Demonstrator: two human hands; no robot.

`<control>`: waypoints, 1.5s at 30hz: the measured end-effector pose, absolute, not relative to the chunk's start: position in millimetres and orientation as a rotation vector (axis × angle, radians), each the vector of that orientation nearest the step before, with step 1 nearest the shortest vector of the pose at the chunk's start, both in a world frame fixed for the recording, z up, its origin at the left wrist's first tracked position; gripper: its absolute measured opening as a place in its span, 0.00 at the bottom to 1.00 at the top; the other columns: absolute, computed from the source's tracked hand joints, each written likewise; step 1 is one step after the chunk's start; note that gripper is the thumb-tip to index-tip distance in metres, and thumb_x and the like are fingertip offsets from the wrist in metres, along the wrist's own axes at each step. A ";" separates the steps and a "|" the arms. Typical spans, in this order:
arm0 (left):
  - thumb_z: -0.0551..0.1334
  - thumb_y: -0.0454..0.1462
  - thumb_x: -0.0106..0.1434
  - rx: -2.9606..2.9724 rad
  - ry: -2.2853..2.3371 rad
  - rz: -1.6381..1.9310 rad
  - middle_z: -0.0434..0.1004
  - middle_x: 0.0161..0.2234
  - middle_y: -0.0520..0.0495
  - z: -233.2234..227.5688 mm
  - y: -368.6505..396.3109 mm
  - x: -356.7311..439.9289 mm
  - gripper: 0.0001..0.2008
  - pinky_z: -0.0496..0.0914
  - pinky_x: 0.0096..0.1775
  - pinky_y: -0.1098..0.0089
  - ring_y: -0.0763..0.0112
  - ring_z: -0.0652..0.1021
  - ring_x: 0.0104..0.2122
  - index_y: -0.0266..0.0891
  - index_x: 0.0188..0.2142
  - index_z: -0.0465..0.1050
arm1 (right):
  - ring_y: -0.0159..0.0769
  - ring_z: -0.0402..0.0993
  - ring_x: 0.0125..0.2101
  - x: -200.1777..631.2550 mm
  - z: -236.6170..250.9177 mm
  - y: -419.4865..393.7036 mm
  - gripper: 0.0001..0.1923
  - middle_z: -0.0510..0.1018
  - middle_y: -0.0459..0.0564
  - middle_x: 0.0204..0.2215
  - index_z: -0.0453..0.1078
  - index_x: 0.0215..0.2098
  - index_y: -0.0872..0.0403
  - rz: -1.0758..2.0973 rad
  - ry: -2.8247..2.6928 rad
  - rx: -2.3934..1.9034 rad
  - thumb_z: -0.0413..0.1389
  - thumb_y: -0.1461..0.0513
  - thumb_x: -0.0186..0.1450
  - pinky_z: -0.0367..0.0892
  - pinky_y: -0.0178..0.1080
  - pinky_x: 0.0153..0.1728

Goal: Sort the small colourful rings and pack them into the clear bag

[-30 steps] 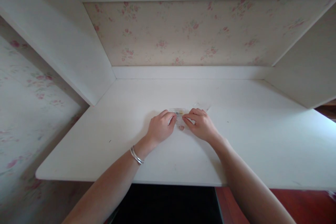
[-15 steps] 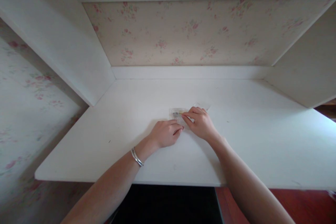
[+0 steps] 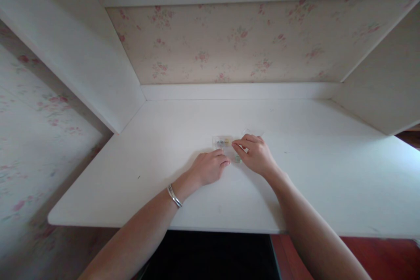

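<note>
A small clear plastic case (image 3: 216,140) lies flat on the white desk, with small dark and yellowish pieces (image 3: 226,141) inside it. My left hand (image 3: 210,167) rests at its near side, fingers curled and closed; what they grip, if anything, is hidden. Over the case's right end, my right hand (image 3: 255,154) pinches thumb and forefinger together, and whatever is between the tips is too small to make out. Between the two hands shows a small pale green round piece (image 3: 238,158). Another clear, flat plastic piece (image 3: 254,131) lies behind my right hand, partly covered by it.
The white desk (image 3: 157,140) has a raised back strip (image 3: 236,91), with side panels at left (image 3: 108,65) and right (image 3: 383,61). A small dark speck (image 3: 138,177) is on the left of the desktop. A black seat (image 3: 216,256) shows below the front edge.
My right hand has shifted slightly right, uncovering more of the yellowish piece and the pale green round piece. My left hand stays nearly in place. The view has tilted a little.
</note>
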State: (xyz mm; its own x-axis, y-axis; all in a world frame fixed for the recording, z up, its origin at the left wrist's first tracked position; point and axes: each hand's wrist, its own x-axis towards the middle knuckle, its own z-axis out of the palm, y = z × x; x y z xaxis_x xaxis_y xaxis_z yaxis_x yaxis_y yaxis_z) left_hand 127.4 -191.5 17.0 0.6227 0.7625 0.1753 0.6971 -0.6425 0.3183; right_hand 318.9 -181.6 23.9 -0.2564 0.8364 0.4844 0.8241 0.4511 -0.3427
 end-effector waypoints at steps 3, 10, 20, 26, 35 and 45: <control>0.49 0.40 0.67 2.602 1.237 0.547 0.74 0.38 0.51 17.7 -189.9 125.7 0.14 0.68 0.36 0.71 0.70 0.75 0.36 0.46 0.37 0.74 | 0.30 0.67 0.27 319.7 26.1 -183.8 0.11 0.74 0.46 0.26 0.75 0.34 0.51 0.095 -2.138 -1.358 0.51 0.61 0.65 0.55 0.36 0.35; 0.48 0.42 0.68 2.472 1.438 0.787 0.73 0.37 0.49 18.5 -180.8 120.4 0.15 0.66 0.35 0.74 0.74 0.74 0.34 0.44 0.41 0.72 | 0.32 0.69 0.31 318.8 29.7 -189.3 0.07 0.74 0.45 0.26 0.76 0.32 0.48 0.262 -2.430 -1.275 0.54 0.60 0.62 0.54 0.37 0.37; 0.49 0.42 0.67 2.471 1.467 0.693 0.74 0.37 0.49 13.6 -174.8 123.7 0.15 0.67 0.35 0.73 0.73 0.74 0.33 0.44 0.37 0.74 | 0.32 0.70 0.33 318.1 26.7 -190.1 0.08 0.75 0.44 0.27 0.76 0.31 0.47 0.283 -2.583 -1.255 0.54 0.62 0.62 0.52 0.37 0.37; 0.48 0.41 0.68 2.406 1.533 0.808 0.74 0.37 0.48 17.9 -173.0 120.7 0.15 0.67 0.39 0.73 0.72 0.74 0.37 0.41 0.37 0.72 | 0.34 0.69 0.35 315.2 25.6 -191.2 0.11 0.75 0.46 0.31 0.74 0.32 0.50 0.272 -2.632 -1.258 0.49 0.64 0.65 0.51 0.38 0.38; 0.51 0.41 0.66 2.427 1.558 0.726 0.74 0.39 0.48 14.1 -173.5 120.6 0.13 0.68 0.39 0.71 0.71 0.75 0.38 0.43 0.39 0.72 | 0.36 0.67 0.37 308.6 31.5 -200.8 0.09 0.73 0.49 0.33 0.72 0.34 0.52 0.160 -2.664 -1.307 0.49 0.64 0.66 0.51 0.40 0.38; 0.54 0.45 0.64 2.416 1.638 0.722 0.74 0.41 0.49 11.5 -172.5 121.3 0.13 0.68 0.38 0.70 0.68 0.75 0.38 0.45 0.43 0.72 | 0.37 0.66 0.37 306.1 29.1 -201.7 0.09 0.73 0.50 0.33 0.71 0.34 0.53 0.147 -2.657 -1.302 0.49 0.65 0.66 0.51 0.40 0.38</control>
State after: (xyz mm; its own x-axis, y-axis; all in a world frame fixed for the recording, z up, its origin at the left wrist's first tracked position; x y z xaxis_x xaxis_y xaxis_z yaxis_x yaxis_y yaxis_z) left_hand 121.3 -172.5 11.5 0.2945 0.9036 0.3113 0.8391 -0.4003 0.3683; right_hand 306.1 -201.7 29.1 -0.6008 0.7910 0.1160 0.7733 0.6118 -0.1666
